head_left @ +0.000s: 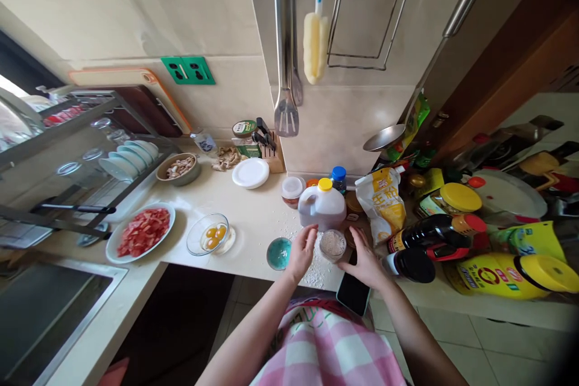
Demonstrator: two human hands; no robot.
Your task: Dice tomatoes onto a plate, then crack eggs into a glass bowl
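Observation:
A small clear jar of white grains (333, 245) stands on the counter between my two hands. To its left is my left hand (304, 249), fingers stretched out and holding nothing. On the jar's other side, my right hand (364, 260) is spread with its thumb apart, above a dark phone (353, 293) at the counter's edge. A teal lid (278, 253) with white bits lies left of my left hand. White grains (316, 272) are scattered on the counter around the jar. Behind it stands a jug with a yellow cap (322, 208).
On the left are a glass bowl with egg yolks (194, 235), a plate of cut red meat (113, 247) and a dish rack (122, 110). Bottles (434, 232) and a yellow-white packet (382, 202) crowd the right. A ladle (384, 137) hangs above.

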